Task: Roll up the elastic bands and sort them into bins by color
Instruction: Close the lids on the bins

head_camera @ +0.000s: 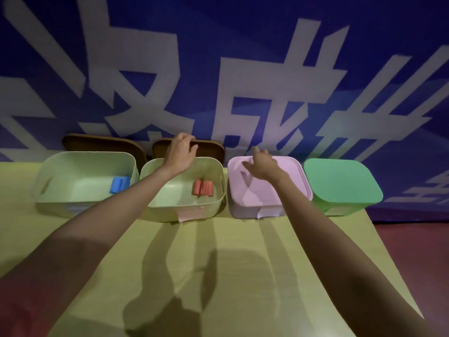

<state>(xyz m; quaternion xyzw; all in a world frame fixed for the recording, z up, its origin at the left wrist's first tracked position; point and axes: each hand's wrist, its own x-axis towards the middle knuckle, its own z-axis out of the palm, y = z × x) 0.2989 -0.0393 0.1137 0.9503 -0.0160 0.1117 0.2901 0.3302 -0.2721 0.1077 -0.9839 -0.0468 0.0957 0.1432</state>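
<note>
Her left hand (181, 152) curls its fingers over a brown lid (209, 148) behind the bin (213, 203) holding red rolls (203, 188). Right hand (261, 165), fingers loosely spread, hovers over the pink bin (245, 205). Blue rolls (119, 184) lie in the far-left bin (48, 200).

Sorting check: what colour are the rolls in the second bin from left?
Red rolls, head view.

Smooth matt plastic bins (187, 210), a matt yellow-green cloth tabletop (243, 263), and brown wood-look lids (209, 148).
</note>
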